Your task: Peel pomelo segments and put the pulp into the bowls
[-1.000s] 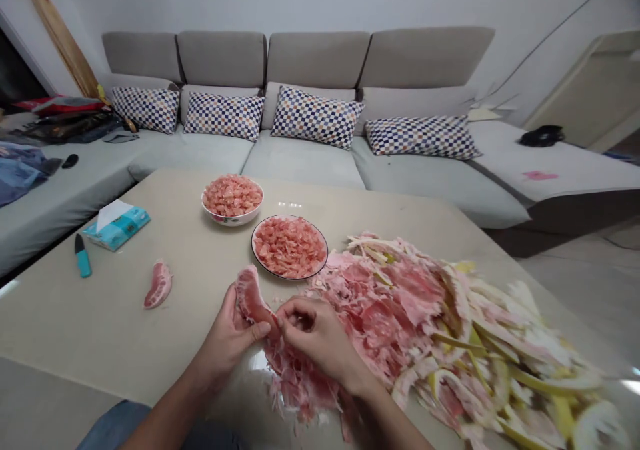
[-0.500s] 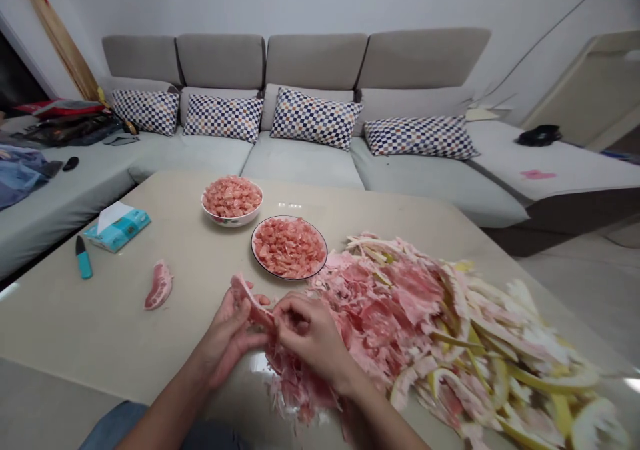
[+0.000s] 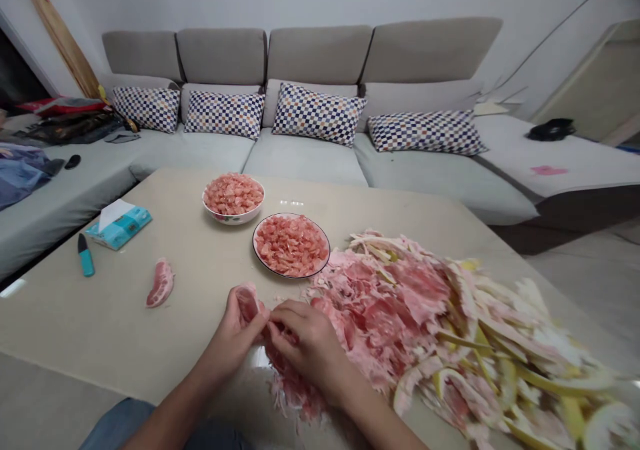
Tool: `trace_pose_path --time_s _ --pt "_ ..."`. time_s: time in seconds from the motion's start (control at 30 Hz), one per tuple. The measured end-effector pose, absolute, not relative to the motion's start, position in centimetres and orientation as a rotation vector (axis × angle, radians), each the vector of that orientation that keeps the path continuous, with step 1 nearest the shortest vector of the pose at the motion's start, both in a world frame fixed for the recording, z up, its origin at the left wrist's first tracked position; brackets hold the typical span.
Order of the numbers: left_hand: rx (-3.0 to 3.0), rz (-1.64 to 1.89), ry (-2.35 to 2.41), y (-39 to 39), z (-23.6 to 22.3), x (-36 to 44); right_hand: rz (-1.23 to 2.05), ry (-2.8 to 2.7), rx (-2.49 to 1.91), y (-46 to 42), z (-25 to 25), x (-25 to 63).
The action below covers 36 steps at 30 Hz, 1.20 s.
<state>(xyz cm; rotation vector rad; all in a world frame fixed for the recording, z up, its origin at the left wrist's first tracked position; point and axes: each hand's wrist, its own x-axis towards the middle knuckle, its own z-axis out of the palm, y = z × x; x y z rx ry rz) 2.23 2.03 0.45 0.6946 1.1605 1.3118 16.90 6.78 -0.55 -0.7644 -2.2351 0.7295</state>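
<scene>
head view: left hand (image 3: 233, 337) and right hand (image 3: 303, 347) grip one pomelo segment (image 3: 247, 305), one more segment (image 3: 161, 283) lying apart.

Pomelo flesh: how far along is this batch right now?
Done: a white bowl and a dark-rimmed plate are heaped with peeled pink flesh, beside a large pile of peel and membrane. In hand: a segment between the left hand and right hand. Left: one whole segment on the table.

Two bare forearms (image 3: 175, 418) end in an uncovered left hand (image 3: 233, 343) and right hand (image 3: 305, 350). Along the lower edge of the head view shows a faded blue denim trouser leg (image 3: 115, 425), with darker cloth (image 3: 215, 441) beside it.
</scene>
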Motion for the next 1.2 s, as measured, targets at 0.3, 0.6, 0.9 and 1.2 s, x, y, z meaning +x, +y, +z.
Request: trace_pose_path --time_s 0.3,0.6,0.9,1.2 --pt "0.869 1.315 1.173 2.4 -0.4 2.2 0.9 -1.915 -0.98 5.7 -0.8 15.3" --pt "0.622 1.337 1.042 1.8 0.4 1.4 1.286 -1.688 -1.089 7.8 -0.8 16.2" --pt "0.486 1.253 1.069 1.9 0.7 2.1 1.132 -1.814 -0.965 6.4 -1.2 15.7" --pt "0.455 1.239 1.056 1.3 1.5 2.2 0.947 -1.708 -1.087 7.0 -1.2 16.3"
